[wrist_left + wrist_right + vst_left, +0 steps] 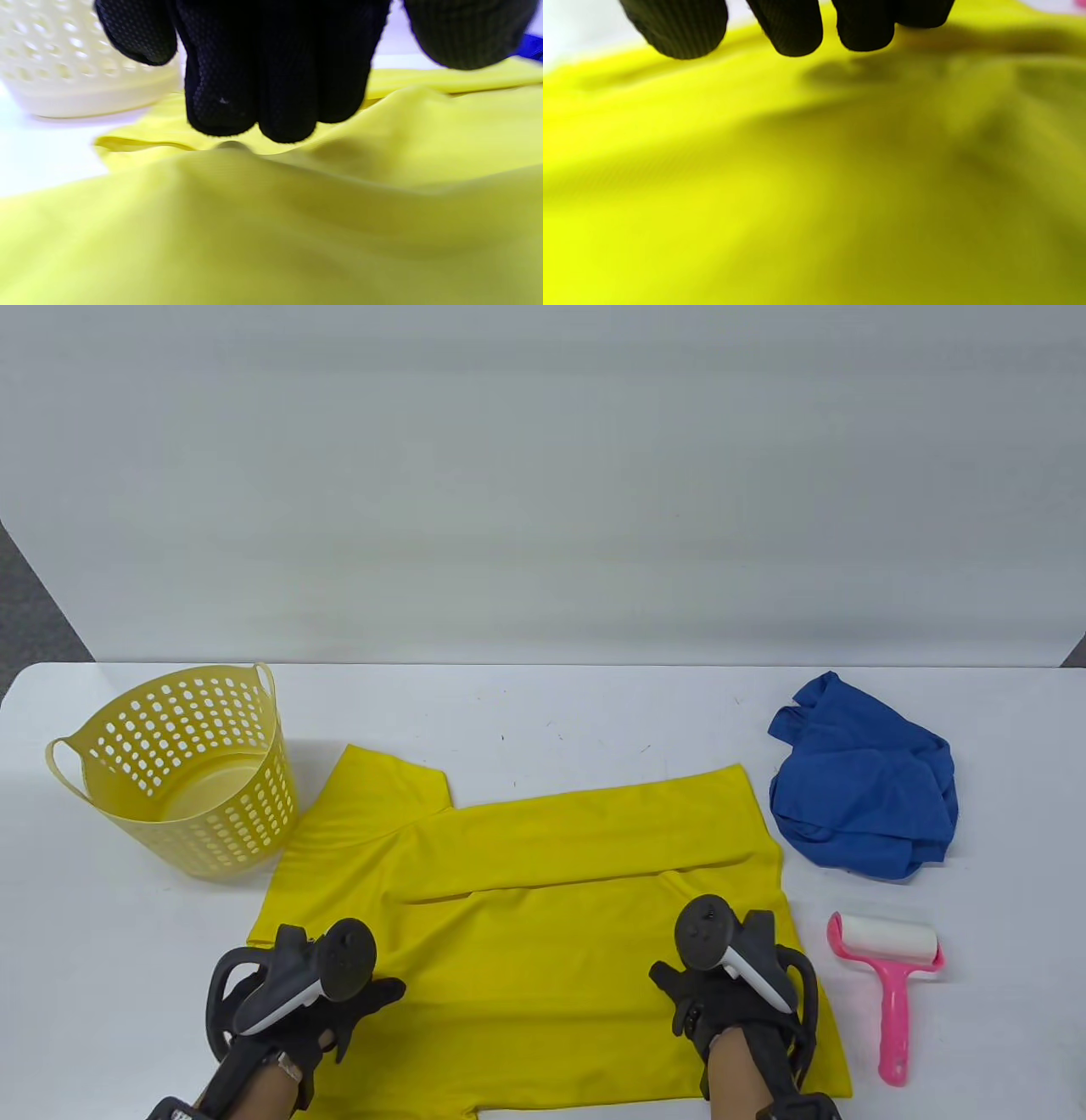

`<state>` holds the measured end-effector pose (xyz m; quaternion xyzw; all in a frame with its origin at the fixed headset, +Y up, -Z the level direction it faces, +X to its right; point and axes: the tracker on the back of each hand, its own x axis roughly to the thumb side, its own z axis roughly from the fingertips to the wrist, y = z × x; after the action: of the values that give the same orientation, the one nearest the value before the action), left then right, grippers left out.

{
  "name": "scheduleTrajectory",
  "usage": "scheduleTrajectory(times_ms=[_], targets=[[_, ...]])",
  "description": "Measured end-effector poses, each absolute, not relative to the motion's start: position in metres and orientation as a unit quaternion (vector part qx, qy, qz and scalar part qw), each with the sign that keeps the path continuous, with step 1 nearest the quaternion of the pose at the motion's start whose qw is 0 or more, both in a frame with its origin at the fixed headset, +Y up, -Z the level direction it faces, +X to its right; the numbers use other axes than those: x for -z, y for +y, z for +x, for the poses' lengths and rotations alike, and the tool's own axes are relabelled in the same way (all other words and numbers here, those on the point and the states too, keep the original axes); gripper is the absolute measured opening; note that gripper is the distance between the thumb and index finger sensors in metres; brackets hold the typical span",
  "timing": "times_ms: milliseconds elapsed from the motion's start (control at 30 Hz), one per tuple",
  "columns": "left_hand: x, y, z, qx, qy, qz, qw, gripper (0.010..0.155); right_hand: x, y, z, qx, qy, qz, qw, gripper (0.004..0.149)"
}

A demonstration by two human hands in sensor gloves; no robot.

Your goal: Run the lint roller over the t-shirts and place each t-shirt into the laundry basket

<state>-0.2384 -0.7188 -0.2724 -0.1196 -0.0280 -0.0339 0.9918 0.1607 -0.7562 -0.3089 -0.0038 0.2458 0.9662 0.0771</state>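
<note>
A yellow t-shirt (543,848) lies spread on the white table, with a fold line across its middle. My left hand (356,1001) rests on its near left part, by the shirt's edge. In the left wrist view its fingers (263,84) bend down with their tips on the rumpled yellow cloth (297,233), and the thumb stands apart. My right hand (687,1001) rests on the shirt's near right part; its fingertips (793,29) hang just over the cloth (755,190). The pink lint roller (887,959) lies free to the right of the shirt.
A yellow perforated laundry basket (212,831) stands at the left of the table, seen pale in the left wrist view (63,63). A crumpled blue t-shirt (865,797) lies at the back right, above the roller.
</note>
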Motion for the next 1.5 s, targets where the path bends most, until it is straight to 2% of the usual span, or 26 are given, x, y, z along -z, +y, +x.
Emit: scheduleTrajectory(times_ms=[67,167,233,333,533,633,733,900,1167,1300,1500], targets=[[0.273,-0.724,-0.239,0.067,-0.017,-0.167,0.983,0.072,0.307,-0.754,0.151,-0.97,0.24,0.008,0.039,0.064],[0.273,-0.738,-0.23,0.056,-0.051,-0.222,0.972,0.088,0.299,-0.745,0.139,-0.968,0.247,0.027,0.027,0.063],[0.271,-0.737,-0.223,0.078,-0.066,-0.219,0.97,0.093,0.294,-0.744,0.132,-0.965,0.255,0.051,0.03,0.067],[0.27,-0.746,-0.211,0.086,-0.088,-0.238,0.964,0.101,0.292,-0.756,0.124,-0.95,0.293,0.082,0.075,0.082],[0.297,-0.769,-0.212,0.117,-0.061,-0.242,0.961,0.109,0.31,-0.776,0.115,-0.95,0.306,0.061,0.011,0.088],[0.313,-0.772,-0.219,0.084,-0.04,-0.244,0.965,0.106,0.326,-0.78,0.118,-0.952,0.303,0.043,-0.003,0.088],[0.323,-0.773,-0.214,0.113,-0.032,-0.247,0.962,0.106,0.339,-0.782,0.121,-0.952,0.304,0.029,0.002,0.087],[0.347,-0.774,-0.212,0.103,-0.015,-0.253,0.962,0.106,0.366,-0.783,0.126,-0.955,0.295,0.016,-0.005,0.086],[0.381,-0.777,-0.225,0.052,0.03,-0.25,0.966,0.103,0.397,-0.784,0.133,-0.963,0.268,0.003,-0.008,0.083],[0.381,-0.781,-0.222,0.04,0.049,-0.247,0.967,0.101,0.399,-0.786,0.126,-0.962,0.264,0.007,-0.071,0.082],[0.367,-0.783,-0.216,0.075,0.037,-0.261,0.962,0.101,0.383,-0.792,0.125,-0.958,0.277,0.004,-0.076,0.08]])
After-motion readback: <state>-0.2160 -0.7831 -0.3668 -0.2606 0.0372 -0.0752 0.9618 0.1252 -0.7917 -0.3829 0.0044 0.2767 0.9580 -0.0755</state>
